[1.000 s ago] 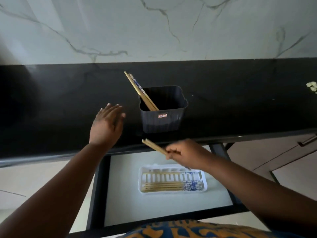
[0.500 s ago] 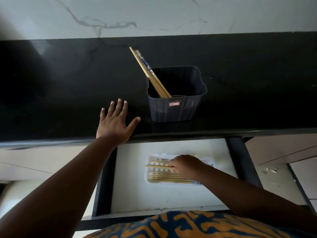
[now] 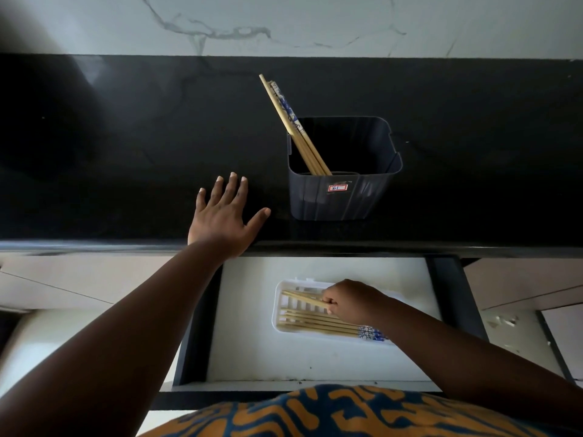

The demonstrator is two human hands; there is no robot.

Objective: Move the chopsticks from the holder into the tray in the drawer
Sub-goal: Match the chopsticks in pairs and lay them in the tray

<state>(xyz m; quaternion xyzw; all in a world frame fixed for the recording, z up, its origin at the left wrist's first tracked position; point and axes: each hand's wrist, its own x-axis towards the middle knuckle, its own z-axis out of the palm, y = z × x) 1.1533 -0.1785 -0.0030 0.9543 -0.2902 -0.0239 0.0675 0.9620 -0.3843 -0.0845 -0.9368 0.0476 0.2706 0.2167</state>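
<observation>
right hand [image 3: 347,299] fingers pinch chopstick pair [image 3: 303,298] over white tray [image 3: 279,290] in drawer [image 3: 448,310] | several already in tray | few left in holder [image 3: 344,187] | left hand [image 3: 225,216] flat on table [image 3: 126,152], fingers released

Chopsticks [image 3: 304,300] over tray [image 3: 277,310] (right-hand [image 3: 348,301] pinch)

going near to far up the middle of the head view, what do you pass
patterned clothing → drawer front edge → white tray with chopsticks → black counter → dark holder → marble wall
</observation>
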